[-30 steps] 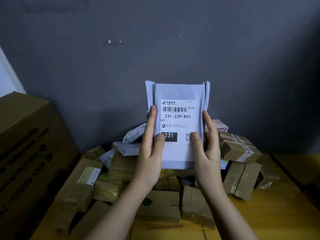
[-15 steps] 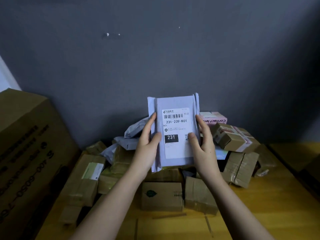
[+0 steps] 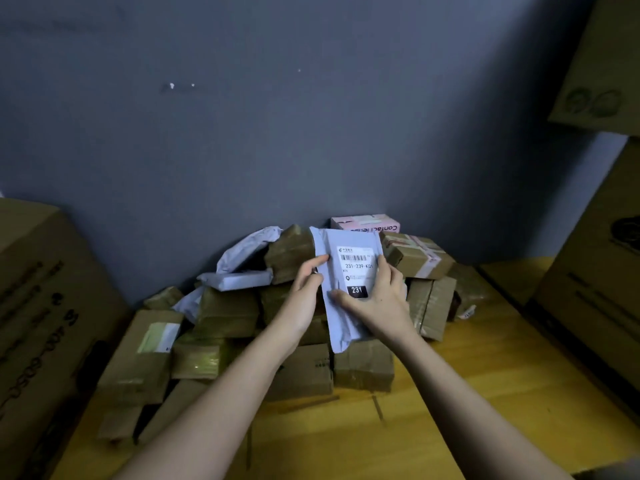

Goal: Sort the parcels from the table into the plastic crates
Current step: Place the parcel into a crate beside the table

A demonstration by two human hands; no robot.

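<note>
You've got the grey mailer [image 3: 349, 271] up in both hands over the parcel pile [image 3: 277, 327] at the back of the table [image 3: 485, 393], label facing you. Your left hand [image 3: 304, 299] pinches its left edge, thumb on the front and fingers curled behind. Your right hand [image 3: 377, 303] wraps the right edge, thumb laid across the front near the bottom of the label.

Handling-wise, it looks like a soft poly bag: thin, floppy, probably light, and the lower end already droops below your hands. The film is likely a bit slick, so I'd hold it by the two long edges like you're doing, or flat under the padded middle, not by a loose corner flap. Doesn't look fragile, but can't tell what's inside.

Label reads "231-239-K01" under a barcode, with "231" in white on a black box lower down. There's a small logo and header text at the top, too blurry for me to read.

Behind it, a pink box [image 3: 367, 225] at the back of the pile shows upside-down lettering that starts "Contact". Big cardboard cartons [image 3: 52, 306] stand along the left and right edges of the table. No plastic crates in view, so you'll have to turn to find the right one.
</note>
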